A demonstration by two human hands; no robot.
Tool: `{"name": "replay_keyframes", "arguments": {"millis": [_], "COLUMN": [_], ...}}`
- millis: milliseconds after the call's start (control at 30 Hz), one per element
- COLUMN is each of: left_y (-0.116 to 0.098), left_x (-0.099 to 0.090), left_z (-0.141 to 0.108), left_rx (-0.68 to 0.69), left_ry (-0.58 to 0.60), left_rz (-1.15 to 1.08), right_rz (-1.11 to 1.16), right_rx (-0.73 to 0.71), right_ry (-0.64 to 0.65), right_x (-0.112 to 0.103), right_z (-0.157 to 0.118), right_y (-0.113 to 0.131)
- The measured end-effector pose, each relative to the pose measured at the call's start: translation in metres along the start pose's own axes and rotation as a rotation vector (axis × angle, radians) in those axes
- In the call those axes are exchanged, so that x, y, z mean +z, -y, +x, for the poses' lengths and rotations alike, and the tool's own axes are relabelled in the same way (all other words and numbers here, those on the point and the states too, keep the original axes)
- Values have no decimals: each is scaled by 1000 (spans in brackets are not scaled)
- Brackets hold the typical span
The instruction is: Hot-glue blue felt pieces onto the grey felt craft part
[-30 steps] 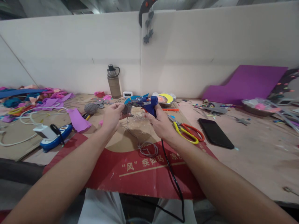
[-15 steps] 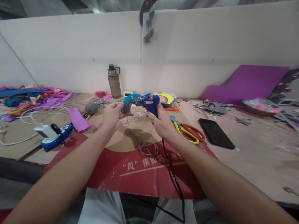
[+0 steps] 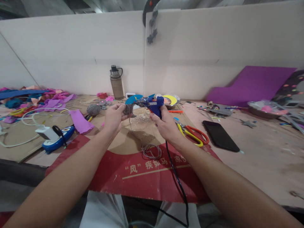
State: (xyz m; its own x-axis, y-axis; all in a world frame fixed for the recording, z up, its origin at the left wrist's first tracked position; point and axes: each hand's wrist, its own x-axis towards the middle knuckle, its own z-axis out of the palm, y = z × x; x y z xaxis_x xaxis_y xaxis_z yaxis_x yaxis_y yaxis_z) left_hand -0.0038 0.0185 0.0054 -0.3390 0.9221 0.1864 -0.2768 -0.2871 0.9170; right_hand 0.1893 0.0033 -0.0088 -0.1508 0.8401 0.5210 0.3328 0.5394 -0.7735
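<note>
Near the middle of the frame, the left hand (image 3: 115,118) pinches a small grey piece (image 3: 129,109) between thumb and fingers; just right of it, the right hand (image 3: 166,123) is wrapped around the grip of a blue glue gun (image 3: 155,107), whose nozzle points left toward the piece; whether nozzle and piece touch cannot be told, nor whether the trigger is pressed. The step in hand looks like putting glue on the grey piece; the next move would seem to call for a steady pinch, a light squeeze, and fingertips kept clear of the hot tip. A thin grey cord (image 3: 152,152) hangs below the piece and lies coiled at lower centre; the gun's black cable (image 3: 177,182) drops past the front edge of the cardboard sheet (image 3: 147,190).

As for writing, the red part of that sheet carries pale Chinese characters (image 3: 133,169), “风” 疾如马 and then 凉, with the rest of the line covered by the right forearm; the gun has a white label (image 3: 152,103), too small to read; no brand can be made out on the bottle (image 3: 116,84) at upper centre, or on the dark phone (image 3: 220,136) lying on the tabletop (image 3: 261,161) at right.
</note>
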Motion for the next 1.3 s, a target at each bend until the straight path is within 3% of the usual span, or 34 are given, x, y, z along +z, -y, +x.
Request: {"name": "replay_keyframes", "arguments": {"millis": [633,1300], "left_y": [-3,0], "left_x": [1,4], "left_z": [0,-6], "left_rx": [-12,-8], "left_ry": [-8,55], "left_rz": [-9,32], "right_rz": [-23,-7], "right_rx": [-7,-57], "right_ry": [-25,27], "right_x": [-1,5], "right_z": [-1,-5], "right_y": [-1,14]}}
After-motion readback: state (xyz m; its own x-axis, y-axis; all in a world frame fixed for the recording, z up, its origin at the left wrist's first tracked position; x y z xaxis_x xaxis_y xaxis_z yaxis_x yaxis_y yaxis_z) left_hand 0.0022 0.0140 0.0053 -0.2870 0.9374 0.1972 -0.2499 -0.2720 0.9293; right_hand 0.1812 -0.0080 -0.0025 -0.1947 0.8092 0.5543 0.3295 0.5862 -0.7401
